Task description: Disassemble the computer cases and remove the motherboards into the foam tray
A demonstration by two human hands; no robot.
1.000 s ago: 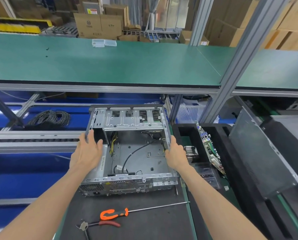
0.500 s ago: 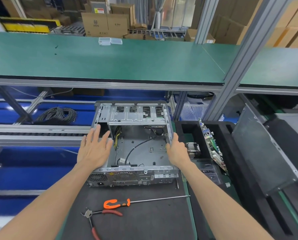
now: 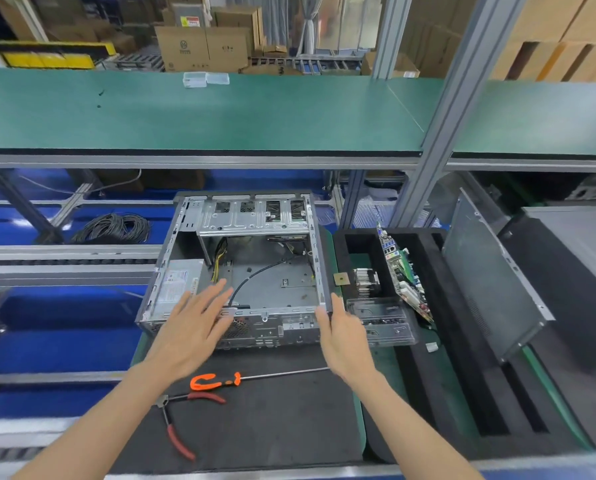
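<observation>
One open computer case [image 3: 244,268] at twelve o'clock, one motherboard [image 3: 402,275] in one foam tray [image 3: 463,358] at three, one screwdriver [image 3: 227,380] and one pair of pliers [image 3: 182,420] at six.

Our left hand [image 3: 194,327] blurs at the fingers and hides the computer case [image 3: 241,268]'s near-left corner at seven o'clock. At three o'clock, the motherboard [image 3: 402,275] stands edge-on in the foam tray [image 3: 424,341], its face hidden. Both forearms run off the bottom edge. The power supply [image 3: 179,282] label is unreadable.
</observation>
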